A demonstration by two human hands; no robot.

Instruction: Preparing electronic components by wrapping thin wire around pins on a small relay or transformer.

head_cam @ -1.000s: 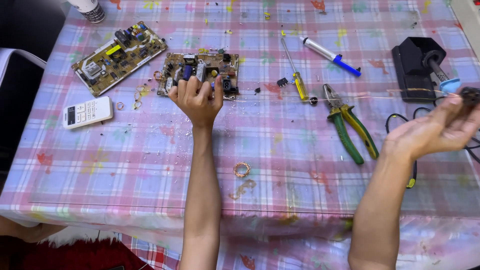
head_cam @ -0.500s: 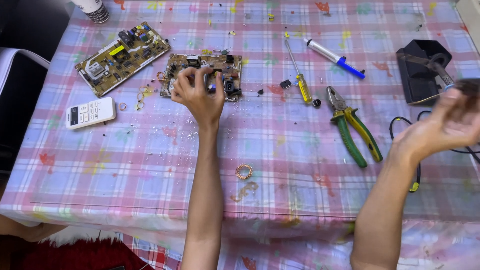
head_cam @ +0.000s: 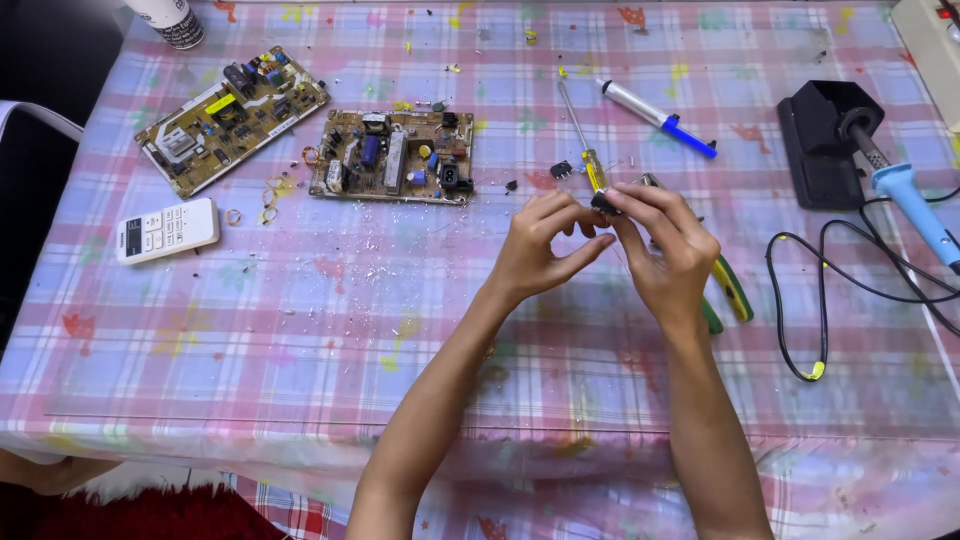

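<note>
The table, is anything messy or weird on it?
Yes. Small bits and wire scraps lie scattered on the tablecloth around the two bare circuit boards. Both hands pinch a tiny dark part.

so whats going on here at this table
A person has both hands together over a plaid-covered table, the left hand and right hand pinching a small black component between their fingertips. Nearby lie a yellow-handled screwdriver and green-handled pliers, partly under the right hand. Two circuit boards and a white remote sit to the left; a blue-handled soldering iron rests in its black stand on the right.
</note>
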